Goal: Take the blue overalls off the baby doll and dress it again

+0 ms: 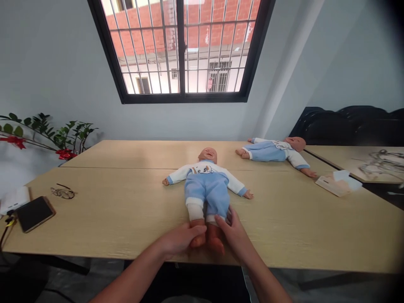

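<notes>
A baby doll [206, 183] in a white top and blue trousers lies on its back on the wooden table [126, 210], feet towards me. My left hand [178, 240] is closed around the doll's bare left-side foot. My right hand [235, 235] grips the other leg at the ankle, fingers on the blue trouser cuff. Both forearms reach in from the table's near edge.
A second doll [276, 151] in the same clothes lies at the back right. A tissue pack [339, 183] sits right of it. A phone [34, 213], a white box [14, 200] and glasses [63, 192] lie at the left. A plant [47, 134] stands beyond.
</notes>
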Demonstrator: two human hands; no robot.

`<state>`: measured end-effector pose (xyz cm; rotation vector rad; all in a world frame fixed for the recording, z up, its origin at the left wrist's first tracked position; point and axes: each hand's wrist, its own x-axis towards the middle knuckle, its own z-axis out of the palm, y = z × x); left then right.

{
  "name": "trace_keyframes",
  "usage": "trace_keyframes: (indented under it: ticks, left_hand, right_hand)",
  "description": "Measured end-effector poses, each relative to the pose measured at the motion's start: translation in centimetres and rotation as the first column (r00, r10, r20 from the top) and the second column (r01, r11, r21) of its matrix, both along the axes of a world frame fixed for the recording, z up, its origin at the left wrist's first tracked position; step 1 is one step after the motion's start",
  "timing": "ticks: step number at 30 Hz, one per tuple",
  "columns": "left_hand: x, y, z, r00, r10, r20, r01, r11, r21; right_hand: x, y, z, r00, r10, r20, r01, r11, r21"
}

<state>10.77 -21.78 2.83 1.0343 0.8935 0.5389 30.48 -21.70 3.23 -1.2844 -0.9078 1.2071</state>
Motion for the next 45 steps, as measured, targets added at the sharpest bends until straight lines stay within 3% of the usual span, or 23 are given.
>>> trace_keyframes:
  ticks: [2,4,7,9,12,15,17,19,22,25,27,28,29,31,35,37,39,41,45]
  left_hand:
    - [-1.4,0.2,0.5,0.978,-0.051,-0.203,0.085,0.984,0.159]
    - [-2.3,0.3,1.1,0.950,-0.059,-0.305,0.144,0.954,0.262]
    - [-2.5,-0.2,2.2,0.878,0.059,-0.474,0.160,0.899,0.408]
    - [-2.4,-0.7,2.6,0.792,0.143,-0.594,0.189,0.867,0.460]
    - [-2.7,-0.7,2.6,0.716,0.161,-0.680,0.258,0.844,0.471]
    - [-4.3,2.0,2.2,0.670,0.208,-0.713,0.289,0.811,0.508]
    - [-5.6,5.8,1.7,0.611,0.356,-0.707,0.222,0.781,0.584]
    - [-6.4,10.7,1.1,0.560,0.522,-0.644,0.138,0.707,0.693]
    - [-6.0,17.6,0.0,0.661,0.601,-0.449,0.027,0.579,0.815]
    - [-4.5,21.7,-1.1,0.755,0.562,-0.337,-0.008,0.522,0.853]
    - [-3.5,22.7,-1.7,0.789,0.530,-0.311,-0.006,0.513,0.858]
    - [-3.2,22.8,-2.1,0.794,0.526,-0.305,-0.010,0.513,0.858]
    - [-3.0,22.8,-2.3,0.791,0.534,-0.299,-0.021,0.512,0.859]
    - [-2.8,22.6,-2.8,0.764,0.590,-0.260,-0.087,0.494,0.865]
    - [-3.1,22.1,-3.0,0.647,0.753,-0.118,-0.276,0.376,0.884]
    - [-3.2,21.9,-3.0,0.609,0.787,-0.093,-0.301,0.338,0.892]
    - [-3.3,21.7,-3.1,0.604,0.785,-0.136,-0.260,0.356,0.898]
    - [-3.4,21.6,-3.2,0.595,0.769,-0.231,-0.185,0.412,0.892]
    - [-3.6,21.6,-3.8,0.571,0.726,-0.383,-0.105,0.528,0.843]
  right_hand:
    - [0.8,0.2,-0.1,0.995,-0.018,0.096,0.021,0.999,-0.025]
    - [1.6,0.3,-0.2,0.973,-0.010,0.231,0.022,0.999,-0.047]
    - [2.3,0.5,-0.4,0.931,0.046,0.362,-0.020,0.997,-0.076]
    - [2.5,0.6,-0.8,0.910,0.106,0.401,-0.076,0.993,-0.088]
    - [2.9,0.6,-1.8,0.868,0.141,0.476,-0.116,0.990,-0.082]
    - [3.6,0.9,-1.9,0.798,0.007,0.602,-0.029,0.999,0.028]
    - [3.8,2.1,-0.8,0.710,-0.115,0.695,-0.028,0.981,0.191]
    - [3.3,4.5,1.3,0.625,-0.175,0.761,-0.143,0.932,0.332]
    - [1.0,10.4,5.0,0.549,-0.140,0.824,-0.363,0.848,0.386]
    - [-2.3,17.8,7.6,0.440,-0.052,0.896,-0.526,0.794,0.305]
    - [-4.4,22.6,8.4,0.307,0.053,0.950,-0.612,0.776,0.154]
    - [-5.3,24.8,8.4,0.195,0.128,0.972,-0.661,0.750,0.033]
    - [-6.1,26.8,8.4,0.076,0.211,0.974,-0.700,0.707,-0.099]
    - [-7.7,30.1,7.9,-0.072,0.316,0.946,-0.731,0.629,-0.266]
    - [-10.5,33.6,6.3,-0.231,0.428,0.874,-0.751,0.493,-0.440]
    - [-11.8,34.2,5.4,-0.282,0.456,0.844,-0.766,0.423,-0.485]
    - [-12.7,34.2,4.6,-0.308,0.463,0.831,-0.779,0.380,-0.499]
    - [-13.2,34.1,4.0,-0.304,0.447,0.841,-0.787,0.380,-0.486]
    - [-12.9,33.6,4.2,-0.196,0.364,0.910,-0.781,0.504,-0.370]
